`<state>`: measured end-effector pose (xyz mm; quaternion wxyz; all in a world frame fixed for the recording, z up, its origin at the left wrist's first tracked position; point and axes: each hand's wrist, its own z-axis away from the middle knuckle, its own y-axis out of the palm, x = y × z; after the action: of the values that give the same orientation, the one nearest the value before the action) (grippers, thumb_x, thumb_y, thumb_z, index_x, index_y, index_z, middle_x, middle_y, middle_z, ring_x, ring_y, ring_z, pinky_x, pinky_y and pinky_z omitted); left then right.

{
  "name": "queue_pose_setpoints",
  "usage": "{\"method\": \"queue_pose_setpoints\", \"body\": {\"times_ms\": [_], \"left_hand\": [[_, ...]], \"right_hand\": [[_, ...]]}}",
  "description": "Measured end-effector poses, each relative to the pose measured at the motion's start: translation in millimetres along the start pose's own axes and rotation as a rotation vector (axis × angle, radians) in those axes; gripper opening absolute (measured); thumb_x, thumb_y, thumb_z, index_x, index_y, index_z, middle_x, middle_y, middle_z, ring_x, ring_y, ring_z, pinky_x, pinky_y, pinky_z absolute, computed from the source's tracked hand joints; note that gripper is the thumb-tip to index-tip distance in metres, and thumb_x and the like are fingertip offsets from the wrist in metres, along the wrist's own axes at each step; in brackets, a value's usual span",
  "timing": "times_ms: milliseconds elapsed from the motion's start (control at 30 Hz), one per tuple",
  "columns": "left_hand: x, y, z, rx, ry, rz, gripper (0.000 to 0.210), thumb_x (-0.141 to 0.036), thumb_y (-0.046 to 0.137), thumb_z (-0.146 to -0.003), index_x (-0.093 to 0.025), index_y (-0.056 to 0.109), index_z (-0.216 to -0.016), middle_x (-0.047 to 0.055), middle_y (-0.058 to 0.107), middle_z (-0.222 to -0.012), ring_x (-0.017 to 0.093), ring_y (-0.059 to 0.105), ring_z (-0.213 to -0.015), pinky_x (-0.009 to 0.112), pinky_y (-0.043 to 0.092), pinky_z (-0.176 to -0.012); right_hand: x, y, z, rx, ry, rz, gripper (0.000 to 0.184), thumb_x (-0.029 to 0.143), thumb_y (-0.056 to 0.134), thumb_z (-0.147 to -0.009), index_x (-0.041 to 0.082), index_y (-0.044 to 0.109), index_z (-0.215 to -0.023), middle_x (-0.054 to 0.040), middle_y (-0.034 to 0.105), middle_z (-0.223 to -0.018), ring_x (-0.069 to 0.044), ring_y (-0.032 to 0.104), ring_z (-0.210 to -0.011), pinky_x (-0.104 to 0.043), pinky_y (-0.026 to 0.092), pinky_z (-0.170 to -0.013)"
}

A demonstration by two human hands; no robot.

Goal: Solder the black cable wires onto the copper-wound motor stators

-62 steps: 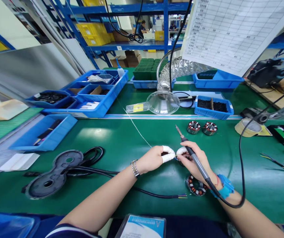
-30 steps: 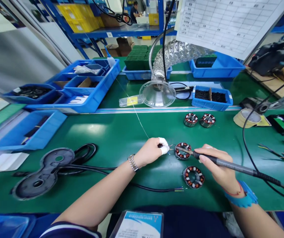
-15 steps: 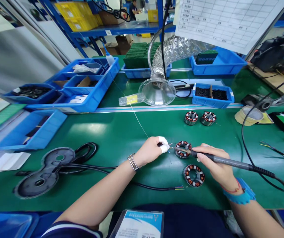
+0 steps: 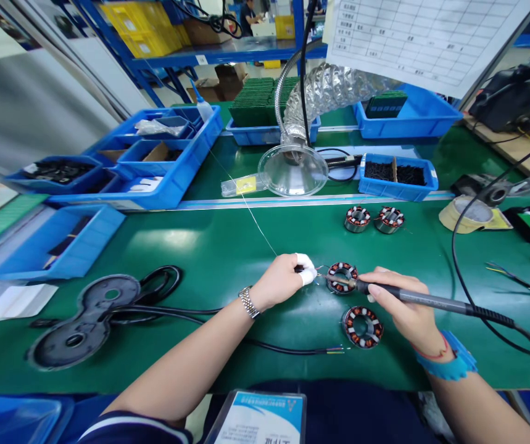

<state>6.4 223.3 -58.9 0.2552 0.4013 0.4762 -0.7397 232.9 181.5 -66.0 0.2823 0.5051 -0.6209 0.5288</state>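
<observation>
My right hand [image 4: 406, 308] is closed round the handle of a soldering iron [image 4: 431, 300], whose tip points left across a copper-wound motor stator [image 4: 342, 269]. Just left of that stator, my left hand [image 4: 283, 280], with white finger cots on thumb and finger, is pinched closed. A thin strand of solder wire [image 4: 258, 227] runs down from the back left into this hand. Fine wire ends [image 4: 321, 271] show between its fingertips and the iron's tip; how they touch is too small to tell. A second stator [image 4: 363, 327] lies nearer me on the green bench.
Two more stators [image 4: 357, 219] stand farther back. A clear fume hood [image 4: 293, 171] on a silver duct hangs beyond my hands. A grey metal housing [image 4: 82, 320] with black cables [image 4: 167, 312] lies left. Blue bins [image 4: 397, 179] line the back; the iron's cord [image 4: 459, 271] loops at right.
</observation>
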Motion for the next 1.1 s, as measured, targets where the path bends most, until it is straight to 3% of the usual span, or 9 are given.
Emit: {"method": "queue_pose_setpoints", "body": {"times_ms": [300, 733, 933, 1100], "left_hand": [[-2.5, 0.7, 0.2, -0.013, -0.007, 0.005, 0.012, -0.021, 0.05, -0.068, -0.014, 0.056, -0.061, -0.001, 0.055, -0.062, 0.012, 0.047, -0.061, 0.023, 0.035, -0.058], [-3.5, 0.7, -0.2, -0.004, -0.021, 0.021, 0.012, -0.021, 0.05, -0.068, -0.014, 0.057, -0.062, 0.001, 0.058, -0.065, 0.013, 0.05, -0.064, 0.023, 0.037, -0.059], [-4.0, 1.0, -0.7, -0.007, -0.018, 0.011, 0.012, -0.021, 0.05, -0.069, -0.014, 0.057, -0.063, 0.0, 0.058, -0.065, 0.013, 0.05, -0.062, 0.023, 0.037, -0.059], [-3.7, 1.1, -1.0, -0.012, -0.017, 0.013, 0.013, -0.021, 0.051, -0.07, -0.014, 0.057, -0.062, 0.0, 0.058, -0.064, 0.013, 0.05, -0.063, 0.023, 0.037, -0.06]], "right_hand": [[0.0, -0.3, -0.9, 0.008, 0.009, -0.032, 0.015, 0.024, 0.058, -0.078, 0.024, 0.067, -0.089, -0.0001, 0.064, -0.064, -0.013, 0.056, -0.058, -0.031, 0.046, -0.067], [-5.2, -2.7, 1.9, -0.085, 0.019, -0.034, 0.015, 0.024, 0.057, -0.078, 0.025, 0.068, -0.088, 0.0005, 0.063, -0.059, -0.015, 0.058, -0.063, -0.031, 0.047, -0.065], [-1.6, -3.8, 0.4, -0.138, -0.047, 0.091, 0.015, 0.026, 0.059, -0.076, 0.024, 0.067, -0.089, -0.0021, 0.068, -0.079, -0.017, 0.062, -0.078, -0.03, 0.049, -0.069], [4.3, -2.6, 0.5, -0.158, -0.092, 0.179, 0.02, 0.025, 0.061, -0.075, 0.023, 0.064, -0.094, -0.0021, 0.068, -0.09, -0.015, 0.063, -0.078, -0.026, 0.05, -0.071]]}}
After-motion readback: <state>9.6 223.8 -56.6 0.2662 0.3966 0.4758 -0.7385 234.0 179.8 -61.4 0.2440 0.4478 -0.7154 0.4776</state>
